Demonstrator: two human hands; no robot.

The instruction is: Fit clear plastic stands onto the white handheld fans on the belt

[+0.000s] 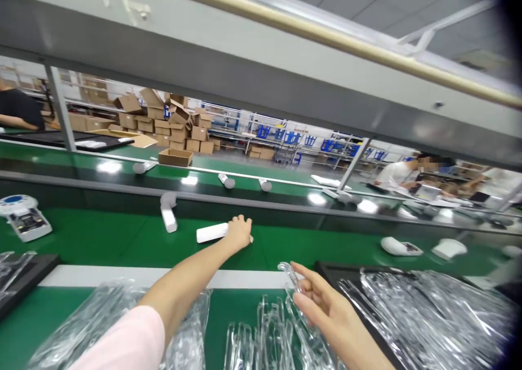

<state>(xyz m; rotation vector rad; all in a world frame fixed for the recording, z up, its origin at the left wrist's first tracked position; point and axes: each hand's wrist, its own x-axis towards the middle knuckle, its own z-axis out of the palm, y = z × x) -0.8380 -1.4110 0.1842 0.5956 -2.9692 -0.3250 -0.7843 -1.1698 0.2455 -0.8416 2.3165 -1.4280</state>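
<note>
My left hand (239, 232) reaches across to the green belt, its fingers closed over one end of a white plastic device housing (212, 233). The covered end is hidden by the hand. Nearer to me, my right hand (322, 302) pinches a clear plastic strip with a curved end (289, 272) between thumb and fingers. Below it, several similar clear plastic pieces (269, 332) lie in a bunch on the green work surface. Left of the held housing, another white housing with a rounded head (168, 212) rests on the belt.
A black tray (326, 269) full of clear pieces stands at right; clear plastic bags (93, 315) lie at left. An opened device with exposed electronics (28, 223) sits far left. More white housings (402, 246) are on the belt. Beyond a raised edge, a co-worker (402, 171) sits at right.
</note>
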